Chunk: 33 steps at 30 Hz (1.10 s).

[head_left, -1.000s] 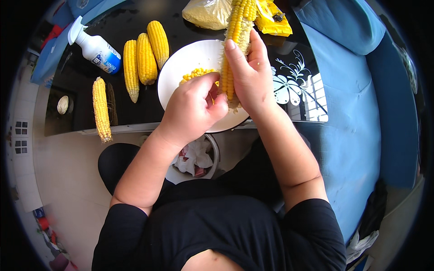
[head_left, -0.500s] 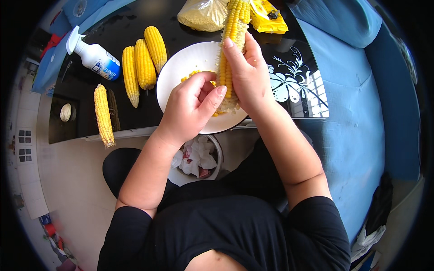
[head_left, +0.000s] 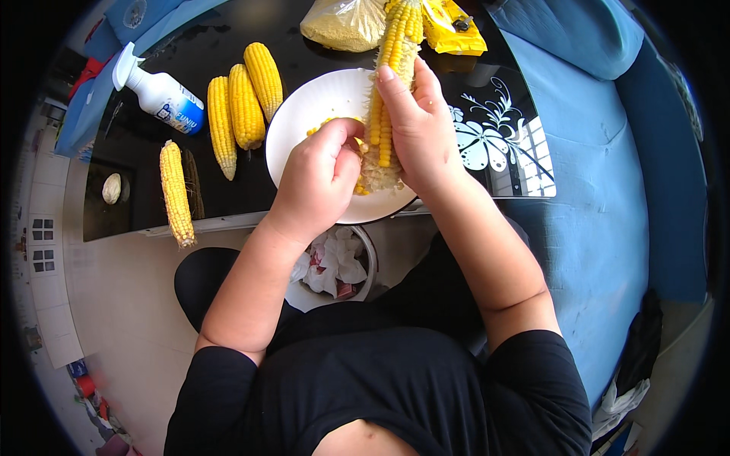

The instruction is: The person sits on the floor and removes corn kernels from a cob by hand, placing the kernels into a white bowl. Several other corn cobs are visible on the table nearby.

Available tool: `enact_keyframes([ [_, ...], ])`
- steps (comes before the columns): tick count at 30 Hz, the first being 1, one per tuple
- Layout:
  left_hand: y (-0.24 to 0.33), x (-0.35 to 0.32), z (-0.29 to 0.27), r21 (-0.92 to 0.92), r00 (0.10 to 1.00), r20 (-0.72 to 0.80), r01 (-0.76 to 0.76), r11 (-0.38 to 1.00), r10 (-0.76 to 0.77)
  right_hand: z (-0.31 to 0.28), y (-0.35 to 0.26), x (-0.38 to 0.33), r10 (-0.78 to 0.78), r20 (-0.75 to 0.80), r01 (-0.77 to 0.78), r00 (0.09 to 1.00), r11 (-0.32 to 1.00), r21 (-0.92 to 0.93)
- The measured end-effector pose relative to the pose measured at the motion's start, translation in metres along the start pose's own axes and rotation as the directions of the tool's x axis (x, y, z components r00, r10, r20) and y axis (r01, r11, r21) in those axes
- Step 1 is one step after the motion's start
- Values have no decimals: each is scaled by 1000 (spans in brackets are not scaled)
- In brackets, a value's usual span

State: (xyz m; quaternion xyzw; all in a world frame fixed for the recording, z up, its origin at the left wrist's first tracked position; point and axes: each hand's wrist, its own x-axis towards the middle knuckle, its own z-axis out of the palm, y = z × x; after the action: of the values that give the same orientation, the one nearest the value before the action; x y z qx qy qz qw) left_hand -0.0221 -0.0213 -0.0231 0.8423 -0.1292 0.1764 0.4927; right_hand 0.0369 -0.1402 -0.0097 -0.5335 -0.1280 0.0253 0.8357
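Observation:
A partly stripped corn cob (head_left: 397,47) slants upright over a white plate (head_left: 295,114), and my right hand (head_left: 426,133) is closed around it. Rows of yellow kernels still stand on its middle, while pale bare cob shows along the sides and lower end. My left hand (head_left: 318,173) is curled against the lower left side of the cob, thumb pressed to the fingers; whatever its fingertips pinch is hidden. Loose corn kernels (head_left: 325,124) lie on the plate, partly behind my left hand.
Several whole corn cobs (head_left: 245,106) lie left of the plate; another cob (head_left: 176,194) overhangs the black table's front edge. A spray bottle (head_left: 163,95) lies farther left. Behind are a bag of yellow grains (head_left: 344,24) and a yellow packet (head_left: 452,29). Below stands a bin (head_left: 369,262).
My left thumb has drawn down and in against the curled fingers. More bare cob shows at the lower end. The right hand keeps its hold on the cob.

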Motion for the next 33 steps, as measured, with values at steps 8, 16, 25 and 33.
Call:
enact_keyframes([
  [8,7,0,0,-212,992,72,121,970,-108,3,-3,0,34,-15,-33,999,997,71],
  [16,0,3,-2,-187,997,16,71,980,-69,0,-3,0,56,6,-56,998,997,57],
  [25,5,0,-2,-291,983,99,174,941,-151,-3,6,0,-51,36,58,998,976,-211],
  [33,0,0,-3,-113,993,58,109,988,-103,-5,7,1,-23,30,29,999,971,-238],
])
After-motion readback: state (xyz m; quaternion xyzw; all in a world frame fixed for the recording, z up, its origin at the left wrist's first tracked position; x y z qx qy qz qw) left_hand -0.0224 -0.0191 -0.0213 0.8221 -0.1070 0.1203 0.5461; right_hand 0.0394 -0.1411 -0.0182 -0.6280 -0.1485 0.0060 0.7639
